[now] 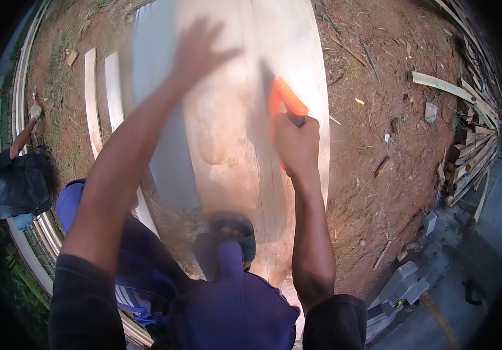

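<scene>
A large pale plywood sheet (227, 105) lies across the middle of the view, raised above red dirt. My left hand (201, 49) rests flat on it near its far end, fingers spread, blurred by motion. My right hand (296, 143) grips the orange handle of a hand saw (286, 99) whose blade runs along a cut line in the sheet. My knee in dark blue trousers (230, 256) and a dark shoe (233, 230) press on the near end of the sheet.
Two narrow wooden strips (90, 99) lie on the ground to the left. Another person (20, 175) crouches at the far left by stacked pale boards. Scrap timber (472, 134) is piled at the right; grey blocks (402, 286) sit at lower right.
</scene>
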Tool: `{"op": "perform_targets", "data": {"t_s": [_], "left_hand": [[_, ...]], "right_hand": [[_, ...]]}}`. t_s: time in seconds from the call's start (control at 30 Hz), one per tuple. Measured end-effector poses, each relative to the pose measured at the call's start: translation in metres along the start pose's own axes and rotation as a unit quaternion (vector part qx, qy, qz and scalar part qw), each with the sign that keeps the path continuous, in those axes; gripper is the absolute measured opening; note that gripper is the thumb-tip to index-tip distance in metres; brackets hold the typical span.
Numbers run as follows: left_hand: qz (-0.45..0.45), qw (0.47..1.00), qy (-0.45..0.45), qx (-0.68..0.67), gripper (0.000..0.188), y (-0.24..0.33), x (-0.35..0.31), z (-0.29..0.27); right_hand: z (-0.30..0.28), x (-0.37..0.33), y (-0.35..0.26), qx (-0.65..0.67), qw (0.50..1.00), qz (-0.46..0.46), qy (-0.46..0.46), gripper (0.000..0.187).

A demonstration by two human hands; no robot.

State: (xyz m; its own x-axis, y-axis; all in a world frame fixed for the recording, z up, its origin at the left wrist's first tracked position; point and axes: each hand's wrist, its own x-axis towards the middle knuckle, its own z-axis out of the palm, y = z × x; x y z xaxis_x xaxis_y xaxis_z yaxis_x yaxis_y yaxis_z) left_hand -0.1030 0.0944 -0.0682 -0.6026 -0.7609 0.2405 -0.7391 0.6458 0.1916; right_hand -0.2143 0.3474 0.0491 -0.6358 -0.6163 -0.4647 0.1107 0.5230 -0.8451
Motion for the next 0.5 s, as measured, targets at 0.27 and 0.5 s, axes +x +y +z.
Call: {"op": "perform_targets", "data": {"t_s": [0.27,0.5], "left_hand": [[-0.049,0.997,-0.039,-0.046,0.088,-0.007,-0.005,-0.01],[0.004,1.0,-0.002,0.008,0.09,-0.001,0.001,-0.005]], "right_hand": [[-0.099,-0.218,0.032,-0.107,0.994,0.03,-0.023,0.011],[-0.001,-0.026,0.003,-0.036,0.999,-0.007,-0.01,0.021]]}}
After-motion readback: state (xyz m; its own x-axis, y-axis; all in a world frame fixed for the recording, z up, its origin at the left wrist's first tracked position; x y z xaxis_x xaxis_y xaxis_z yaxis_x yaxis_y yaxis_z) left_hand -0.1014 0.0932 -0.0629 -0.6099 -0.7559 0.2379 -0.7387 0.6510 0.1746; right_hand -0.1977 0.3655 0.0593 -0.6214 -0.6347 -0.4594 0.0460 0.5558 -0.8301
